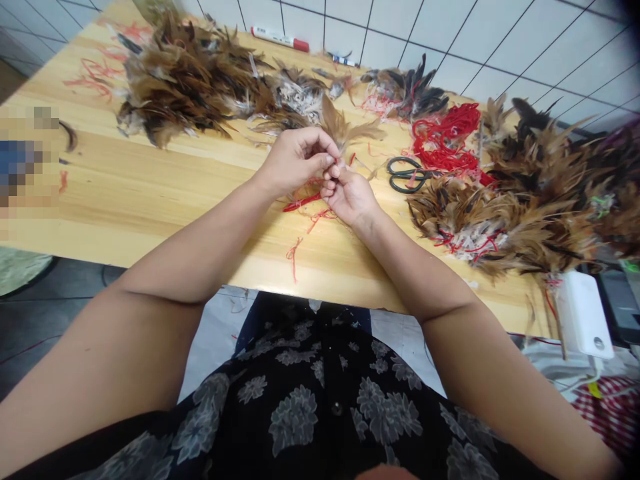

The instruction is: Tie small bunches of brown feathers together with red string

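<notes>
Above the middle of the wooden table (165,207), my left hand (297,160) and my right hand (350,195) meet, fingertips pinched together. A small bunch of brown feathers (343,127) fans out behind the fingertips, its quill ends between both hands. Fingers hide the exact grip. Under my hands lie a piece of red cord (301,203) and thin pinkish-red string scraps (320,217). Black-handled scissors (407,175) rest just right of my right hand, partly covered by feathers. Beyond them is a tangled heap of red cord (447,137).
A large pile of brown feathers (185,80) spreads along the back left. More feather bundles (540,193) cover the right side. A red-capped marker (280,39) lies by the tiled wall (390,30). At the front right edge stands a white device (585,313) with a cable.
</notes>
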